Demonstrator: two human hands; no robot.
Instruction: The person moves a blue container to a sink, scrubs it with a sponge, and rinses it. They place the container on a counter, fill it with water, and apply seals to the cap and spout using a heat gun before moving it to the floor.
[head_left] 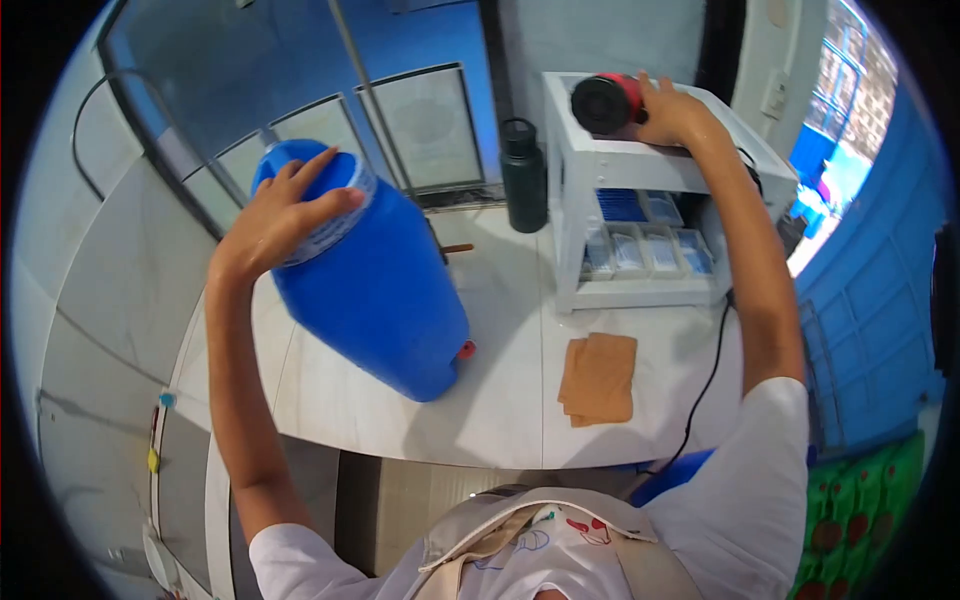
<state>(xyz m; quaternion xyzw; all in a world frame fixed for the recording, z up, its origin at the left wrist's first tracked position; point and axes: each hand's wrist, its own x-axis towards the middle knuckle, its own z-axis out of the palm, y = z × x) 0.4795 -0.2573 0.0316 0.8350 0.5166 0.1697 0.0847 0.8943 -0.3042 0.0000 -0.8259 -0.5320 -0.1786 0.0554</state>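
My left hand [290, 212] rests on the top of a large blue container [375, 290], its fingers apart over the cap end. The container stands on the white counter, with a small red spigot [466, 350] low on its right side. At the upper right, my right hand [665, 112] has its fingers round a red and black cylindrical object [608, 104] on the top of a white shelf unit [590, 298]. The round black end of that object faces left.
A dark green bottle [523, 175] stands left of the shelf unit. Small boxes [645, 250] sit inside the unit. A folded brown cloth [598, 380] lies in front of it, beside a black cable [708, 385]. The counter's edge [490, 466] is near my body.
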